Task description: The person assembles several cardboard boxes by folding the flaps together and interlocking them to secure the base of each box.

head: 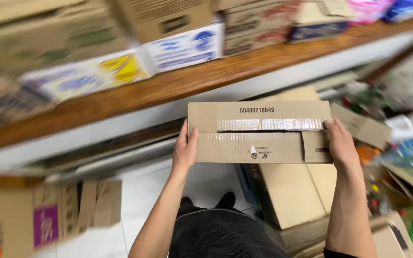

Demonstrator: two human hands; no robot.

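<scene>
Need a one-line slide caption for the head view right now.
Left hand and right hand grip the ends of a taped cardboard box before a wooden shelf stacked with cartons.

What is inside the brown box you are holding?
Nothing inside shows. The cardboard box, held by the left hand and right hand, has its taped flaps closed except a thin dark slit.

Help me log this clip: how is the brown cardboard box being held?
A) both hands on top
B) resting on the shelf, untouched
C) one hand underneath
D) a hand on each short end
D: the left hand and right hand each grip an opposite end of the cardboard box, held in front of the wooden shelf.
</scene>
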